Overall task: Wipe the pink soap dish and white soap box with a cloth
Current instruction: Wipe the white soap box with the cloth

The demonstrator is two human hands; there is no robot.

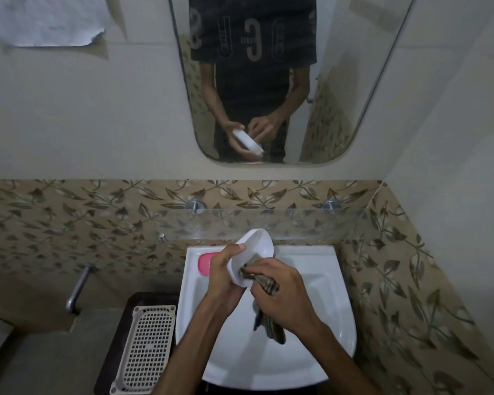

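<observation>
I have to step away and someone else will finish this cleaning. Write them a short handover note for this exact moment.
Left hand grips the white soap box, tilted over the sink.
Right hand holds the cloth and presses it into the box's hollow.
Pink soap dish sits on the sink's rear left ledge, partly hidden by the left hand.
Done: box wipe under way. Whether the dish has been wiped cannot be told.
Left: finish the box, set it down, check and wipe the dish.
</observation>
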